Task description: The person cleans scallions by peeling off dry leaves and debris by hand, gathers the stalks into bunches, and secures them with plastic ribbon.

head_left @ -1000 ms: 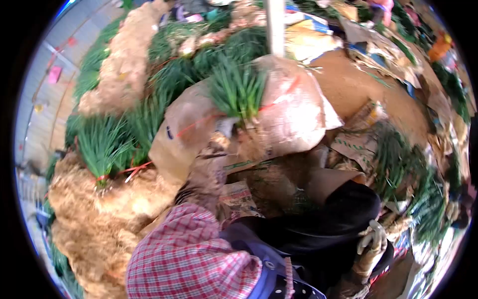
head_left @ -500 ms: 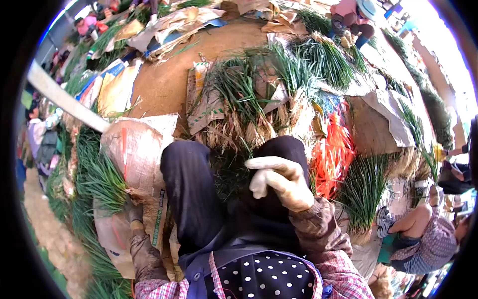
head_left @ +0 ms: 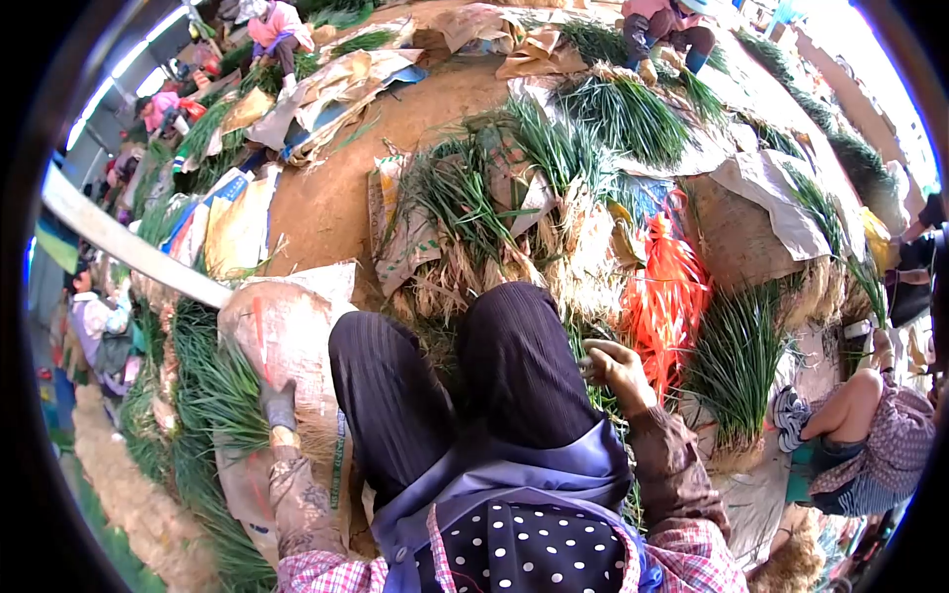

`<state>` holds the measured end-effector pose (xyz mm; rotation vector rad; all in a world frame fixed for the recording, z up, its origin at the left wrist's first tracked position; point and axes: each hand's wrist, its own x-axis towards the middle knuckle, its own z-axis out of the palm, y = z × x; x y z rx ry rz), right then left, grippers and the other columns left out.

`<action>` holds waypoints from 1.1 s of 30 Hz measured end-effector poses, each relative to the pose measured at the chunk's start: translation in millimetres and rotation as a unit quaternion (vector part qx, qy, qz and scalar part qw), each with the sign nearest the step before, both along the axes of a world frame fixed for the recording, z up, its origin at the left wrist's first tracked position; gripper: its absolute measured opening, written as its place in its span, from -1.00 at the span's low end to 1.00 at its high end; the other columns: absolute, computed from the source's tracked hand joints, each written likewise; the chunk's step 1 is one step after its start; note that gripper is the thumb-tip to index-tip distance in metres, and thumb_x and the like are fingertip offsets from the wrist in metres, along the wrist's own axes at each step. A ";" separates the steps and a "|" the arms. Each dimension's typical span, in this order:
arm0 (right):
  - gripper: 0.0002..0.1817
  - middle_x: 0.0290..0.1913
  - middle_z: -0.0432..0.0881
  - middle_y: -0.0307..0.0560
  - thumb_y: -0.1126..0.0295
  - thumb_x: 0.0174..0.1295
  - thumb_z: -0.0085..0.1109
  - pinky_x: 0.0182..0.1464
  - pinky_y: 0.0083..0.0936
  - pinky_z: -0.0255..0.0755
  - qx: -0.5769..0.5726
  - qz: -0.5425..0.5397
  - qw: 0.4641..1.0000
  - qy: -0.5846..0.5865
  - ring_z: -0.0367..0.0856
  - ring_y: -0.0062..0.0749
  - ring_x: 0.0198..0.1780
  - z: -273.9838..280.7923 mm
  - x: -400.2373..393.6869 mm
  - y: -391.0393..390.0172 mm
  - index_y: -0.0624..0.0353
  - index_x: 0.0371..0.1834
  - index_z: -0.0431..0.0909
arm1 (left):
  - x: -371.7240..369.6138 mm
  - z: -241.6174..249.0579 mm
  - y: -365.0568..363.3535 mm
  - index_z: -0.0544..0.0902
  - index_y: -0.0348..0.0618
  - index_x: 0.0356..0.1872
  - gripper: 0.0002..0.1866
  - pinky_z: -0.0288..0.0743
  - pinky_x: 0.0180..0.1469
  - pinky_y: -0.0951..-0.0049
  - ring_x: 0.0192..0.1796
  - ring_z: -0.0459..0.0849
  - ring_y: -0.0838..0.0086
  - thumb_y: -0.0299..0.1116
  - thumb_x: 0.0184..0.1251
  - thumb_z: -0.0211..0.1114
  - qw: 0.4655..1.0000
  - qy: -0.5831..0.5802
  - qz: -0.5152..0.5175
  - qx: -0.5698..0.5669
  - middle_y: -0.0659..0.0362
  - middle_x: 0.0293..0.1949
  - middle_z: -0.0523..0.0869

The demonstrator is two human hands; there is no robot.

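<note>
My left hand (head_left: 279,407), in a grey glove, rests at the root end of a bundle of green stalks (head_left: 229,395) on a pale sack (head_left: 267,321); its fingers are partly hidden. To the right of my knees, my right hand (head_left: 615,370), in a light glove, has its fingers bent toward the stalks beside my leg; what it touches cannot be made out. A bunch of red plastic strips (head_left: 662,296) lies just above it. Bundles with pale roots (head_left: 588,242) and green leaves (head_left: 465,188) lie in front of my knees.
More green stalks (head_left: 736,361) stand at right, near a seated person (head_left: 870,445). Another person (head_left: 99,316) is at far left, and others (head_left: 277,35) work at the back. A pale curved bar (head_left: 129,237) crosses the left side. Brown floor (head_left: 331,178) shows ahead.
My right hand has moved from above my knee down to its right side. My left hand has shifted slightly up on the sack. The knees have moved and the view has tilted a little.
</note>
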<state>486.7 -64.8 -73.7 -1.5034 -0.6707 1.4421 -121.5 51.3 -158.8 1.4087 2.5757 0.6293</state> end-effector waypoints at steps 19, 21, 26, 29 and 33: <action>0.21 0.29 0.31 0.25 -0.24 -0.06 0.27 0.27 -0.34 0.29 -0.221 0.012 0.869 -0.442 0.38 -0.04 0.26 -119.1 111.4 361.6 0.49 0.38 -0.14 | 362.5 97.4 116.4 0.56 -0.18 0.03 -0.53 0.34 0.23 0.28 0.14 0.53 0.16 -0.23 0.07 0.37 0.841 -0.225 -0.492 0.024 0.01 0.05 0.60; -0.06 0.07 0.53 0.19 -0.09 -0.06 0.38 0.04 -0.42 0.48 -0.181 0.006 0.906 -0.383 0.57 -0.20 0.03 -122.7 119.5 354.4 0.51 0.17 0.27 | 365.1 90.2 122.6 0.55 -0.19 0.04 -0.51 0.35 0.23 0.29 0.14 0.53 0.16 -0.22 0.07 0.37 0.844 -0.231 -0.484 -0.010 0.00 0.05 0.60; -0.50 -0.18 0.66 0.15 0.30 0.17 0.24 -0.19 -0.49 0.54 0.026 -0.073 0.967 -0.243 0.65 -0.36 -0.17 -94.8 112.2 317.5 0.44 0.07 0.39 | 377.3 76.9 137.2 0.53 -0.20 0.07 -0.49 0.37 0.21 0.30 0.12 0.56 0.19 -0.20 0.10 0.36 0.832 -0.272 -0.482 -0.026 0.00 0.04 0.61; -0.51 0.09 0.35 0.22 0.23 0.30 0.00 0.01 -0.15 0.47 0.055 -0.182 0.929 0.318 0.50 0.00 0.05 -134.8 130.0 307.9 0.26 0.21 0.22 | 387.1 84.4 140.6 0.51 -0.19 0.11 -0.51 0.35 0.22 0.36 0.14 0.55 0.25 -0.25 0.14 0.33 0.824 -0.290 -0.481 -0.064 0.01 0.05 0.61; -0.18 0.42 -0.10 0.12 0.08 0.22 0.13 0.19 -0.01 0.32 0.107 -0.131 0.973 0.159 0.27 0.07 0.28 -83.9 79.9 254.4 0.12 0.43 -0.08 | 397.0 68.5 146.5 0.50 -0.21 0.12 -0.49 0.35 0.23 0.38 0.16 0.54 0.27 -0.26 0.14 0.33 0.813 -0.323 -0.473 -0.107 0.01 0.08 0.60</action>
